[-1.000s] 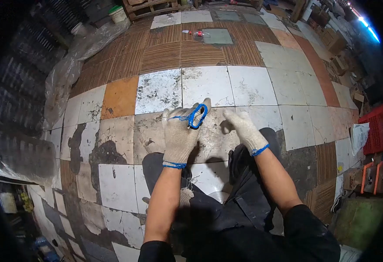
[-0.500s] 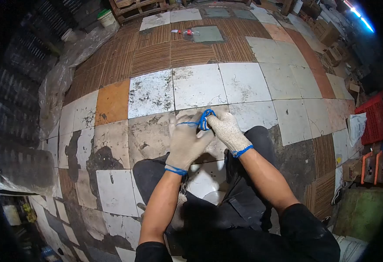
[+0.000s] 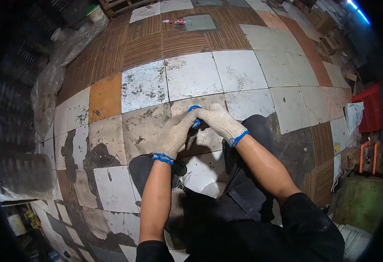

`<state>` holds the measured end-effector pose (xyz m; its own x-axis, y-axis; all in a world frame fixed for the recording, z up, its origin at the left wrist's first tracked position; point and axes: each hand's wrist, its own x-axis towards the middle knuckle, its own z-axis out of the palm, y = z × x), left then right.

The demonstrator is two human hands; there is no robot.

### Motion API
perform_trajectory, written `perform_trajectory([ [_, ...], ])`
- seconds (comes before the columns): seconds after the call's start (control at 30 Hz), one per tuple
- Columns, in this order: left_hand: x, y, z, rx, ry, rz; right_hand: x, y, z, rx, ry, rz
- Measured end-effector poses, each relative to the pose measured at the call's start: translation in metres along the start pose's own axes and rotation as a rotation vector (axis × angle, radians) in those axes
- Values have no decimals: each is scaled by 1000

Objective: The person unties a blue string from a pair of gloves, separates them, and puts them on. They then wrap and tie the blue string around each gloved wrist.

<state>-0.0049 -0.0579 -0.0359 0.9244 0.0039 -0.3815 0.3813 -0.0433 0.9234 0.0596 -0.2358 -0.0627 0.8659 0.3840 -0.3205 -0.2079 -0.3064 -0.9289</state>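
Observation:
Both my hands wear off-white knitted gloves with blue cuffs and meet above my lap. A small looped bundle of blue cord (image 3: 196,124) sits between them, partly covered by the fingers. My left hand (image 3: 174,136) closes on it from the left side. From the right, my right hand (image 3: 221,122) grips the same bundle, its thumb side against the left hand. Some loops show above and below the meeting fingers. The fingertips are mostly hidden.
Patchwork floor tiles (image 3: 196,78) stretch ahead. A plastic bottle (image 3: 183,22) lies at the far end. Plastic sheeting (image 3: 47,83) runs along the left. To the right are a red crate (image 3: 370,113), orange-handled items (image 3: 374,158) and a green box (image 3: 362,205). A white round object (image 3: 213,189) lies between my legs.
My left hand has turned from spread fingers to closed around the cord. The strand that stretched across the left fingers is gathered in, and both hands are closer together.

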Motion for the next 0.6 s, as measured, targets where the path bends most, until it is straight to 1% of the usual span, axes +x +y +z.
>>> perform_trajectory([
  [0.03, 0, 0, 2, -57, 20, 58, 4, 3, 1, 18, 12, -30],
  [0.13, -4, 5, -8, 87, 15, 45, -1, -3, 1, -60, 40, -35],
  [0.17, -5, 4, -8, 115, 29, 97, -4, -12, -3, -215, 48, 16],
  [0.2, -5, 4, -8, 144, 43, 152, -8, -21, -3, -226, 55, 14],
  [0.27, -11, 17, -5, 158, 26, 64, -14, -34, -1, -247, 68, 8],
  [0.3, -14, 22, -5, 166, 20, 21, -15, -37, 0, -296, 70, -53],
  [0.37, -10, 12, -8, 86, -28, 24, -17, -43, 2, -394, 72, -177],
  [0.43, -12, 16, -11, 127, -21, -22, -25, -48, 6, -317, 93, -215],
  [0.47, -14, 21, -13, 208, 11, -69, -27, -50, 8, -280, 105, -236],
  [0.53, -14, 25, -15, 383, 117, -28, -18, -29, 11, -476, 200, -464],
  [0.57, -10, 19, -14, 477, 193, 57, -13, -17, 13, -572, 245, -579],
  [0.6, -6, 13, -13, 571, 270, 142, -11, -15, 14, -568, 255, -559],
])
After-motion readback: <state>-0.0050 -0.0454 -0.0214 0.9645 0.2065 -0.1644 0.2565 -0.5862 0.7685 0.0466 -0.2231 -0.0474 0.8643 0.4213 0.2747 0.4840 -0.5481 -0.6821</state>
